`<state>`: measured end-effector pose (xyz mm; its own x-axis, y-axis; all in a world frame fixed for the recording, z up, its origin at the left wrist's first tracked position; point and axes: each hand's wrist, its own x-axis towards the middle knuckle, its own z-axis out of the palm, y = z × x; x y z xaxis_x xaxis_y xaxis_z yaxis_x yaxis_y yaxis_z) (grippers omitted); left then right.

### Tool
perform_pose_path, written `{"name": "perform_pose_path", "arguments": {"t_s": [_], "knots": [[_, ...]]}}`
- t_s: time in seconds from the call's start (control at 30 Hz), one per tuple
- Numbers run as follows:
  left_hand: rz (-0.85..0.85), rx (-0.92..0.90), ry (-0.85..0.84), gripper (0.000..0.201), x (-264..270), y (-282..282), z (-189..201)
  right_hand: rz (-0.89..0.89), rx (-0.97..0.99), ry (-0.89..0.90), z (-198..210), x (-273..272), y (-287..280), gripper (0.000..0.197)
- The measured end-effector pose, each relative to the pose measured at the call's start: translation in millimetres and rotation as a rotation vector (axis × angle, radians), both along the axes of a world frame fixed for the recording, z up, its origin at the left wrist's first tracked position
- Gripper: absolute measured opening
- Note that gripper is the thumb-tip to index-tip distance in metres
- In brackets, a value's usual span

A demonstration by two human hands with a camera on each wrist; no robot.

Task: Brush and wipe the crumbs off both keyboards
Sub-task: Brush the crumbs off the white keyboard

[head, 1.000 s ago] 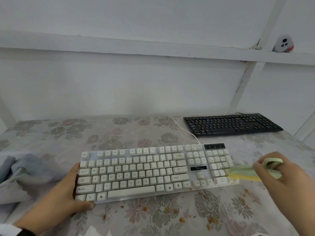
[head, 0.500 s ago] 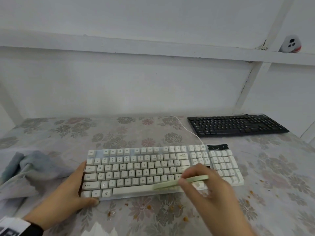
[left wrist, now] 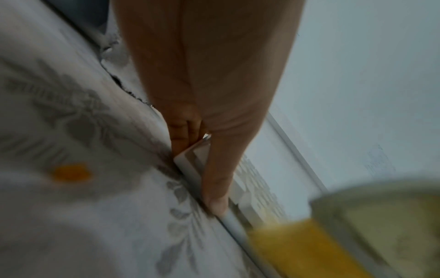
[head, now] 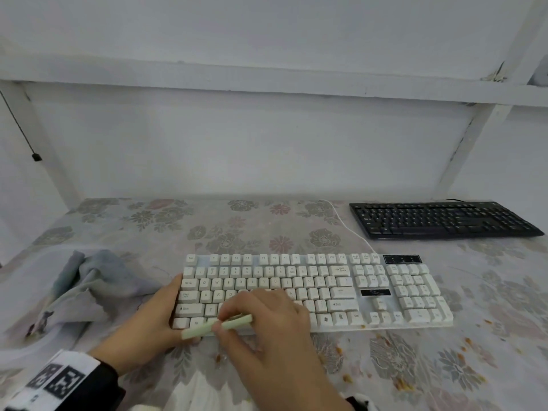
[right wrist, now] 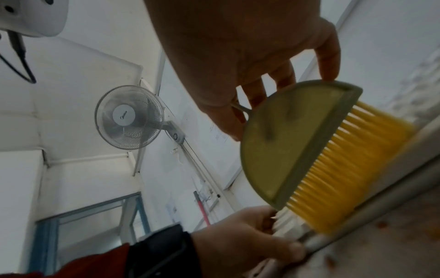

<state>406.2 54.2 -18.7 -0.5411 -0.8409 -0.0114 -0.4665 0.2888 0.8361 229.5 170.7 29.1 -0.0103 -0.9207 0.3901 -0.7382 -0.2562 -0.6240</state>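
- right hand [head: 267, 330] pinches the pale green brush [head: 218, 326] between thumb and fingers; right wrist view shows yellow bristles [right wrist: 345, 169] angled down onto the front edge of the white keyboard [head: 385, 292]
- brush sits at the keyboard's near-left corner, over the bottom key row
- left hand [head: 151, 324] clamps that corner, thumb along the front edge, fingers against the left end
- white keyboard lies flat mid-bench, cable running back
- black keyboard [head: 441, 219] far right at the rear, apart from the white one
- grey cloth [head: 89, 286] crumpled just left of the left hand
- orange crumbs [head: 400, 384] scattered on the floral bench [head: 237, 226] cover, in front of and right of the white keyboard
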Motion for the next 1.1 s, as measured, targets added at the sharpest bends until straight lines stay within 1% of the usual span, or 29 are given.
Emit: {"name": "perform_pose_path", "arguments": {"t_s": [0.07, 0.17, 0.23, 0.3, 0.37, 0.43, 0.47, 0.53, 0.6, 0.67, 0.77, 0.83, 0.9, 0.97, 1.0, 1.1], "knots": [[-0.005, 0.016, 0.009, 0.085, 0.4, 0.2, 0.1, -0.103, -0.096, 0.130, -4.8, 3.4, -0.3, 0.013], [0.009, -0.001, -0.037, 0.088, 3.5, -0.8, -0.6, -0.182, -0.099, 0.250, -11.7, -9.3, 4.4, 0.013], [0.009, -0.031, -0.052, 0.087, 3.0, 0.4, 2.2, -0.236, -0.073, 0.259, -11.3, -23.9, 9.4, 0.012], [0.003, -0.068, -0.041, 0.099, 1.4, 0.9, 3.1, -0.307, -0.083, 0.265, -8.8, -34.2, 11.6, 0.010], [0.004, -0.076, -0.034, 0.108, -0.5, 1.6, 3.3, -0.308, -0.078, 0.238, -2.6, -35.8, 14.0, 0.009], [0.004, -0.071, -0.026, 0.109, -0.3, 1.5, 2.8, -0.246, -0.072, 0.141, -0.4, -32.0, 15.1, 0.010], [0.005, -0.070, -0.027, 0.109, 0.2, 1.3, 1.8, -0.213, -0.032, 0.084, -0.9, -30.7, 16.0, 0.012], [0.002, -0.074, -0.038, 0.109, 0.5, 1.5, 1.4, -0.202, 0.002, 0.058, -3.8, -36.7, 19.4, 0.013], [0.003, -0.072, -0.041, 0.108, 0.9, 0.7, 1.8, -0.244, 0.044, 0.032, -6.5, -53.4, 24.7, 0.017], [0.001, -0.061, -0.038, 0.102, 0.3, 1.1, 3.4, -0.306, 0.070, 0.007, -6.2, -73.9, 32.7, 0.021], [0.002, -0.030, -0.036, 0.089, -0.5, 2.3, 3.3, -0.432, 0.048, 0.023, -1.0, -96.0, 42.6, 0.011], [0.003, -0.019, -0.031, 0.086, 0.1, 2.0, 0.6, -0.470, 0.041, 0.006, 3.1, -99.9, 44.9, 0.018], [-0.004, -0.029, -0.028, 0.088, 0.5, 1.4, 0.3, -0.418, 0.019, -0.028, 8.9, -93.8, 44.4, 0.016], [-0.009, -0.051, -0.033, 0.097, 1.8, -1.1, -1.3, -0.333, 0.013, -0.081, 11.3, -82.5, 42.8, 0.026], [-0.007, -0.049, -0.041, 0.099, 2.4, -2.4, -2.9, -0.308, 0.019, -0.102, 10.9, -77.5, 42.1, 0.028], [-0.003, -0.040, -0.062, 0.089, 3.0, -4.4, -7.3, -0.316, 0.010, -0.099, 6.8, -81.7, 43.1, 0.022]]}}
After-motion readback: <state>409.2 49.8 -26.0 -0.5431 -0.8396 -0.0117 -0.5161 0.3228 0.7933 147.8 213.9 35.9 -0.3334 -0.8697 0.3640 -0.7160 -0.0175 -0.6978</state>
